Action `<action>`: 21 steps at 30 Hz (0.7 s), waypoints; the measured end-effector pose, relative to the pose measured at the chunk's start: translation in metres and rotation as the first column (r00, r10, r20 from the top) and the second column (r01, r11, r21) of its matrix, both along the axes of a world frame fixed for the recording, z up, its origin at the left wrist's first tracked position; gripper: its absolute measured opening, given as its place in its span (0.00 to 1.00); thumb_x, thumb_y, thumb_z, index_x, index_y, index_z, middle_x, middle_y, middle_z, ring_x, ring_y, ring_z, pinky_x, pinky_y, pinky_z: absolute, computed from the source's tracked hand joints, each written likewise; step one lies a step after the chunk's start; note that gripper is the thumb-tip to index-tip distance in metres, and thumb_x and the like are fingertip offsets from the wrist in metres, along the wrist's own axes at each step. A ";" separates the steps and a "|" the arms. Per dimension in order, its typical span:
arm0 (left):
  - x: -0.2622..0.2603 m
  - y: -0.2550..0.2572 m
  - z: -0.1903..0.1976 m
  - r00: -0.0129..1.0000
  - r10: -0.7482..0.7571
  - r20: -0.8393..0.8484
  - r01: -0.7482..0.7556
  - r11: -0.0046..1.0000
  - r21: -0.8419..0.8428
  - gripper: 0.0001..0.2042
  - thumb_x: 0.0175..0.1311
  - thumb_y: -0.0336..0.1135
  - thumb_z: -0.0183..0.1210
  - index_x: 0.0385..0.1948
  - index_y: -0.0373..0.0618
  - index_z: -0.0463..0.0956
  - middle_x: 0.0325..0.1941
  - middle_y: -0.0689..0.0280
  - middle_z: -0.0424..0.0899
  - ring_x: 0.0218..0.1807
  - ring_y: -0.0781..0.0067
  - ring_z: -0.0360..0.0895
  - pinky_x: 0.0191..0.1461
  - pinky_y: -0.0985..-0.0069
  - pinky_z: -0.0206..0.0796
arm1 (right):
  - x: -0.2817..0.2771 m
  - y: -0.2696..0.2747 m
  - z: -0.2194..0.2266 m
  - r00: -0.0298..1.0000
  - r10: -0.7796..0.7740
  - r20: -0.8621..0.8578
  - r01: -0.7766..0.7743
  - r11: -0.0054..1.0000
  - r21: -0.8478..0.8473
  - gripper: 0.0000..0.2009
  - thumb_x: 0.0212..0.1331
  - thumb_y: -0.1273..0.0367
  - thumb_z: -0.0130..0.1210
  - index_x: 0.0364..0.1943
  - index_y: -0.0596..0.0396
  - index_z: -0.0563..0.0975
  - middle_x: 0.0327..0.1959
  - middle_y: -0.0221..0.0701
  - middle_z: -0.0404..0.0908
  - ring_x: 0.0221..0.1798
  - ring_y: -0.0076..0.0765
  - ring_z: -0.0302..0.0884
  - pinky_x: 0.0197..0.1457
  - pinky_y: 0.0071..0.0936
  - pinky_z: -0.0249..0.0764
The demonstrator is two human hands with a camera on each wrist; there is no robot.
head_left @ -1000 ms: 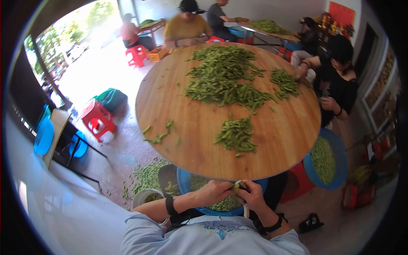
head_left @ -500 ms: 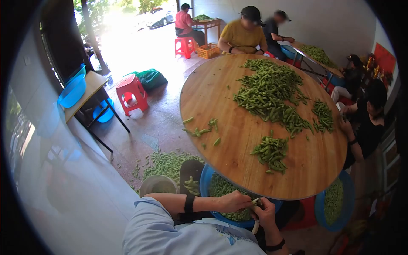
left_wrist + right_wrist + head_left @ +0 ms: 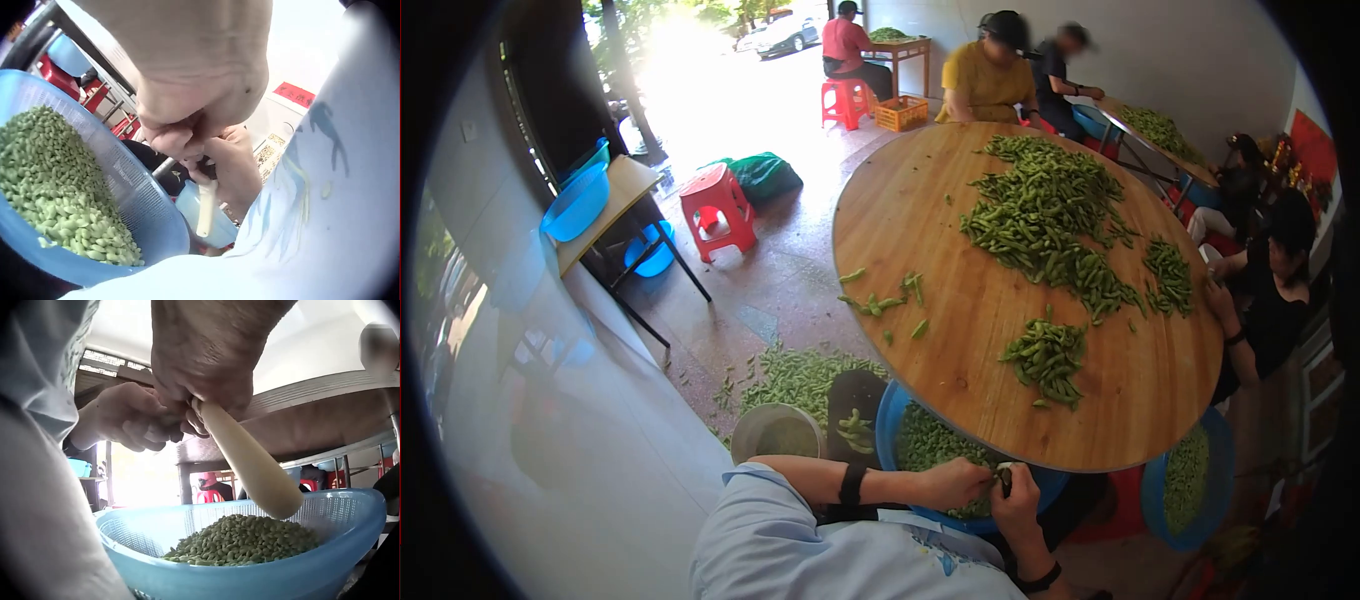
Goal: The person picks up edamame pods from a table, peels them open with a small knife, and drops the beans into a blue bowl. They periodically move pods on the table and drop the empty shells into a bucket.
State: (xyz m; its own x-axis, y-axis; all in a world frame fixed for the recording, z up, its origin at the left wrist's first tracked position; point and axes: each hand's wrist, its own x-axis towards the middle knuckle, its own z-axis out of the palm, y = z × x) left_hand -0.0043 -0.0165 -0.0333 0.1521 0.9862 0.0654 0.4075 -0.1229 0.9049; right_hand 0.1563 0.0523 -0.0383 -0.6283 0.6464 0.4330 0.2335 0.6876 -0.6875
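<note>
My left hand and right hand meet just below the table's near edge, over a blue basin of shelled green beans. My right hand grips a tool by its thick cream handle, which slants down from the fist in the right wrist view; its working end is hidden by the fingers. My left fingers pinch a green bean pod, mostly hidden, against the right fingertips. A small heap of pods lies nearest to me on the round wooden table.
A big pod pile covers the table's far side. Left of the basin stand a pale bucket and scattered husks. A red stool is farther left. A person in black sits at right, beside another blue basin.
The head view has swung left, so the table sits farther right. Both hands stay together over the basin; the cream handle, visible before in the head view, is now hidden there.
</note>
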 end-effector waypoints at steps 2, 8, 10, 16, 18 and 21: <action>0.000 -0.002 0.001 0.999 0.003 0.036 -0.004 1.000 0.011 0.06 0.59 0.30 0.51 0.27 0.36 0.71 0.23 0.47 0.75 0.29 0.43 0.75 0.34 0.57 0.66 | 0.003 0.000 0.001 0.998 -0.013 0.063 0.022 0.989 -0.149 0.08 0.47 0.79 0.55 0.32 0.61 0.71 0.27 0.42 0.71 0.28 0.50 0.72 0.28 0.37 0.68; 0.002 0.008 -0.020 0.993 0.063 0.097 -0.055 0.995 -0.083 0.07 0.54 0.30 0.51 0.26 0.36 0.73 0.24 0.46 0.75 0.30 0.43 0.75 0.34 0.57 0.66 | -0.003 -0.006 0.000 0.998 0.025 0.052 -0.019 0.995 -0.101 0.09 0.45 0.79 0.55 0.33 0.60 0.71 0.28 0.43 0.71 0.30 0.53 0.72 0.32 0.38 0.70; 0.013 0.005 -0.026 0.988 0.146 0.049 -0.144 0.988 -0.051 0.07 0.53 0.31 0.51 0.26 0.36 0.74 0.24 0.46 0.76 0.32 0.44 0.76 0.35 0.58 0.67 | -0.001 -0.011 -0.006 0.999 0.025 0.046 -0.026 1.000 0.017 0.10 0.44 0.79 0.56 0.33 0.60 0.71 0.28 0.44 0.70 0.31 0.56 0.71 0.33 0.41 0.70; 0.020 0.019 -0.061 0.971 0.236 0.029 -0.232 0.967 -0.104 0.05 0.46 0.24 0.52 0.24 0.37 0.76 0.26 0.45 0.77 0.32 0.41 0.76 0.32 0.58 0.67 | 0.003 -0.005 -0.013 0.994 -0.003 0.110 0.011 0.997 -0.073 0.11 0.43 0.78 0.56 0.33 0.60 0.70 0.29 0.45 0.70 0.34 0.58 0.71 0.34 0.43 0.71; 0.014 0.018 -0.039 0.996 0.087 -0.032 -0.090 0.990 -0.106 0.08 0.46 0.25 0.49 0.29 0.38 0.75 0.29 0.44 0.77 0.38 0.38 0.74 0.39 0.54 0.66 | 0.011 -0.003 -0.015 0.991 -0.057 0.125 0.074 0.988 -0.138 0.11 0.44 0.78 0.56 0.33 0.61 0.70 0.29 0.45 0.71 0.33 0.59 0.71 0.34 0.43 0.71; 0.007 0.018 -0.024 0.971 0.106 -0.212 -0.082 0.990 0.119 0.15 0.46 0.23 0.51 0.40 0.39 0.72 0.32 0.50 0.78 0.38 0.41 0.74 0.41 0.56 0.67 | 0.025 0.008 -0.016 0.981 -0.137 0.139 0.176 0.929 -0.325 0.10 0.47 0.77 0.56 0.33 0.62 0.70 0.26 0.43 0.73 0.29 0.51 0.74 0.33 0.38 0.70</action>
State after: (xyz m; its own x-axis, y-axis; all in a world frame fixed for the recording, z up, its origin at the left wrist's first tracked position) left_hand 0.0024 0.0010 -0.0572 0.0811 0.9856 0.1481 0.6073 -0.1667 0.7768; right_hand 0.1813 0.0599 -0.0543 -0.5395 0.8351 0.1072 0.4082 0.3708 -0.8342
